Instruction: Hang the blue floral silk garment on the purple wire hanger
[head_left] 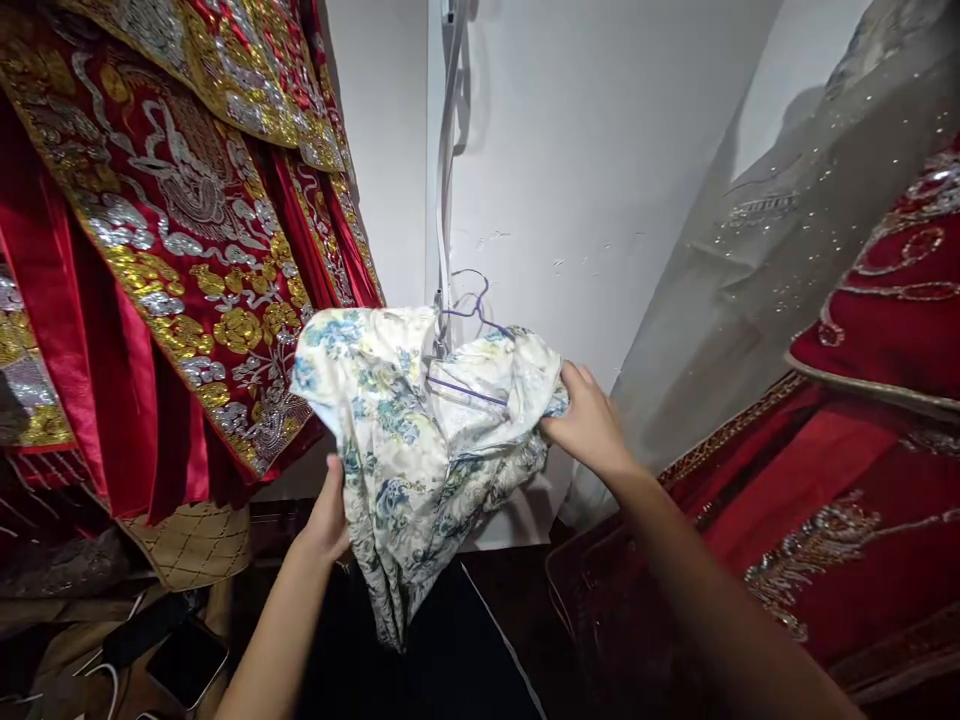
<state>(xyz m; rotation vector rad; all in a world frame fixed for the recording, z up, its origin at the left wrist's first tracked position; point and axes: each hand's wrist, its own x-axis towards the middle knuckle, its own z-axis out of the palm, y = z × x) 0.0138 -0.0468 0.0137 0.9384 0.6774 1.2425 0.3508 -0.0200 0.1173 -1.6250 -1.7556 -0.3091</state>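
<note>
My right hand [589, 420] pinches the right edge of the floral garment [409, 430], fingers closed on the cloth. My left hand [330, 515] grips its lower left side from behind (fingers hidden in the folds). The garment hangs on a purple hanger [469, 310] by the white wall [585, 150], with red embroidered robes [172, 240] to the left.

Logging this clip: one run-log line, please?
left hand: grips floral garment | right hand: grips garment's edge | purple hanger: inside garment
</note>
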